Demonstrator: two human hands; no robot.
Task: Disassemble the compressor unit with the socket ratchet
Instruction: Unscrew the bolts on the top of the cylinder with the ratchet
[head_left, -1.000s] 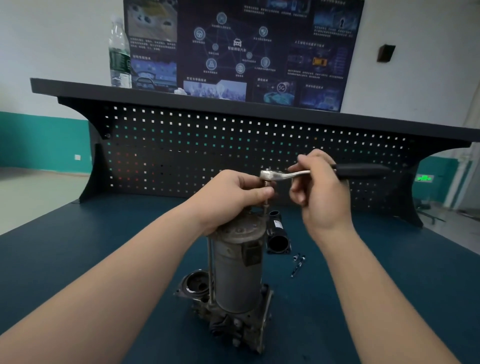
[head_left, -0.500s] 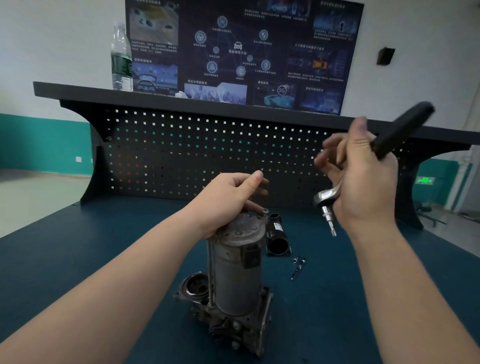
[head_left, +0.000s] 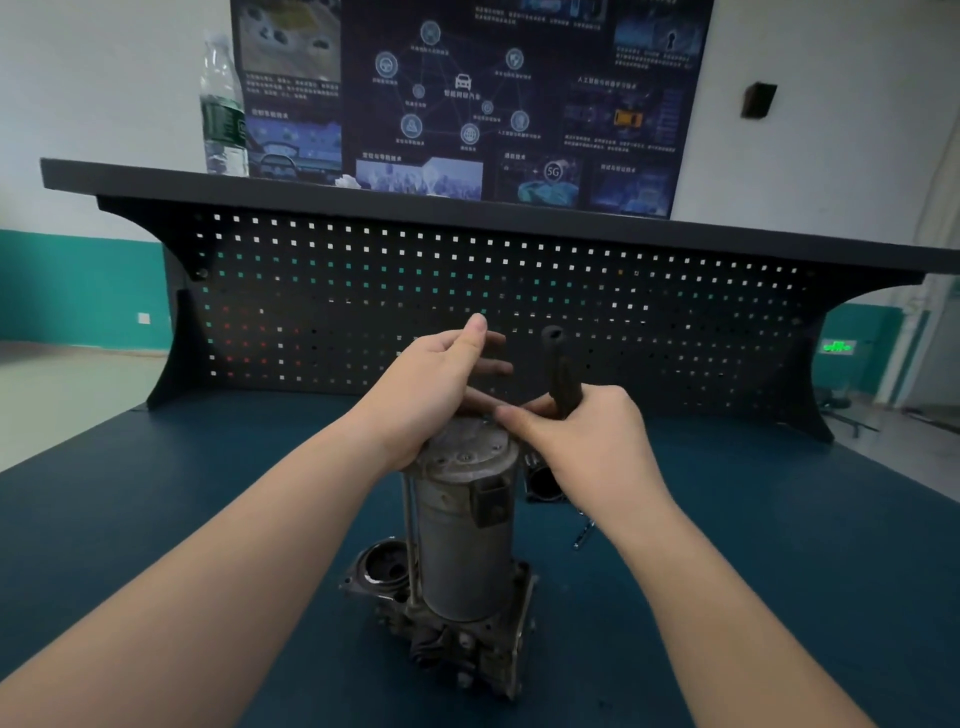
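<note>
— Head view caught it the way I saw it from across the room: the compressor unit (head_left: 467, 525) stood upright on the blue counter (head_left: 779, 571), near the middle, its cast base down and the round cap up.

— Why the left hand (head_left: 431, 395) on top?

— To steady it, I'd say. The heel of that hand rested on the cap's rim and its fingers (head_left: 491, 353) were spread out straight, gripping nothing. A tall thing like that would tip under any sideways pull.

— And the right hand (head_left: 582, 441)?

— Curled round the socket ratchet (head_left: 560, 371), black handle pointing straight up, with the forefinger reaching onto the cap's edge. (The ratchet's head was hidden behind the hand, so I couldn't tell whether it sat on a bolt.) My guess was he was feeling for a fastener at the cap.

— Anything else lying about?

— A black tube-like part (head_left: 543, 480) just behind the unit and a small metal piece (head_left: 583, 535) to its right on the counter. Behind stood a dark pegboard (head_left: 363, 291) under a shelf (head_left: 311, 189), with a water bottle (head_left: 223, 109) on it, and a dark poster (head_left: 467, 93) on the white wall.
</note>
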